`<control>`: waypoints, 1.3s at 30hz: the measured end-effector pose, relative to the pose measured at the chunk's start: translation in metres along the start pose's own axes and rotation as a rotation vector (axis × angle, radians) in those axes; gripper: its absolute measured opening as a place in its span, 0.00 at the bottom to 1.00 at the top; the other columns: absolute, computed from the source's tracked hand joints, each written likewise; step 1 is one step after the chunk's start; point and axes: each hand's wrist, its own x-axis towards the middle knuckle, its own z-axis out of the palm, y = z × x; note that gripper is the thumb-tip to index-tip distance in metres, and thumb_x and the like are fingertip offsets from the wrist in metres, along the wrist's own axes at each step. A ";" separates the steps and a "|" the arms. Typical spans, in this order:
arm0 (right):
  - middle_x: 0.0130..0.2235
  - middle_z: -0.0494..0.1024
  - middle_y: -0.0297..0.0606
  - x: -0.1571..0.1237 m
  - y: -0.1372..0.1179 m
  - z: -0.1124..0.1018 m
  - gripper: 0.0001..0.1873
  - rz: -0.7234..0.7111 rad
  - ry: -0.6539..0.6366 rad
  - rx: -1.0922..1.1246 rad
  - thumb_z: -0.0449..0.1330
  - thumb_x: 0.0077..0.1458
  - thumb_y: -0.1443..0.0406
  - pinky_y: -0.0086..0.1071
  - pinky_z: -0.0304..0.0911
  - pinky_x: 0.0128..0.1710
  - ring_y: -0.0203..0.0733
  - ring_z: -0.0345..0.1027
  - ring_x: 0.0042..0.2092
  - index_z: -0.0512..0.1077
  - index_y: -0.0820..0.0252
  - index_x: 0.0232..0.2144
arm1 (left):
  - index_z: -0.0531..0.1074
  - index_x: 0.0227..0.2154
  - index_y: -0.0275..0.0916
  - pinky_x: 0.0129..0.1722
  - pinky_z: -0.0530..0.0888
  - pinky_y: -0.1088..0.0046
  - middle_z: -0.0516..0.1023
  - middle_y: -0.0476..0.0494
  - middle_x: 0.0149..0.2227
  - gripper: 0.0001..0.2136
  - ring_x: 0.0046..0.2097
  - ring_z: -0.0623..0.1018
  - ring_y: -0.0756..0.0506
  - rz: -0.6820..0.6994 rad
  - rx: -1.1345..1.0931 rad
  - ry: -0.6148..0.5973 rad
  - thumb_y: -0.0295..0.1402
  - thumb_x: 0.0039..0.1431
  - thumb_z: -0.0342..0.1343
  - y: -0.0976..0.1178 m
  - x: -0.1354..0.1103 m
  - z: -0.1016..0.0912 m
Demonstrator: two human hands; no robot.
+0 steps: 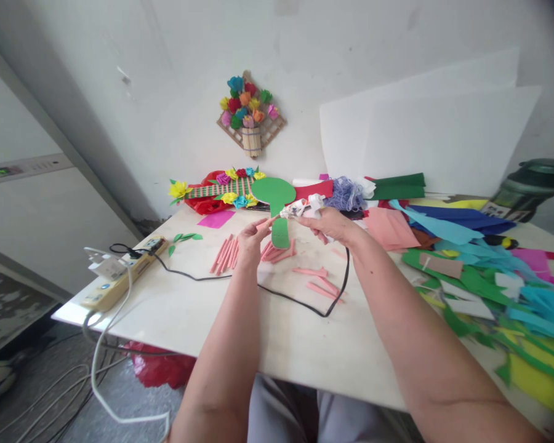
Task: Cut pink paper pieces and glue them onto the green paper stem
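Note:
My left hand point(250, 240) pinches a thin pink paper stick point(268, 222) and holds it up over the table. My right hand point(333, 225) grips a white glue gun point(305, 207), whose nozzle touches the tip of that stick. The gun's black cord point(305, 301) loops across the white table point(203, 314). Just behind the hands lies a green paddle-shaped paper cut-out point(276, 195). More pink paper sticks point(225, 253) lie on the table by my left hand, and others point(321, 284) lie under my right wrist.
A power strip point(120, 271) with plugs sits at the table's left edge. Craft pieces with paper flowers point(221, 191) lie at the back. Coloured paper scraps point(480, 271) cover the right side. A flower decoration point(249, 114) hangs on the wall. White boards point(434, 135) lean behind.

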 end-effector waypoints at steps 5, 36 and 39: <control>0.15 0.62 0.27 0.000 0.000 -0.005 0.24 0.023 0.032 -0.004 0.64 0.42 0.49 0.24 0.51 0.12 0.27 0.53 0.13 0.61 0.60 0.20 | 0.76 0.31 0.34 0.37 0.71 0.72 0.79 0.44 0.29 0.16 0.31 0.76 0.50 0.001 0.000 0.004 0.32 0.35 0.67 -0.002 0.002 -0.003; 0.15 0.62 0.27 0.000 -0.001 0.004 0.24 -0.012 -0.031 0.027 0.63 0.43 0.48 0.24 0.51 0.12 0.26 0.52 0.14 0.61 0.60 0.19 | 0.77 0.31 0.35 0.39 0.71 0.70 0.80 0.43 0.31 0.15 0.34 0.77 0.48 -0.005 0.004 -0.010 0.34 0.36 0.68 0.003 -0.002 0.002; 0.15 0.62 0.28 0.002 0.003 0.005 0.24 -0.027 -0.040 0.000 0.63 0.44 0.48 0.24 0.52 0.12 0.27 0.52 0.14 0.61 0.60 0.18 | 0.77 0.31 0.35 0.39 0.71 0.70 0.80 0.43 0.31 0.16 0.34 0.77 0.48 -0.004 0.010 -0.014 0.34 0.36 0.68 0.003 -0.002 0.002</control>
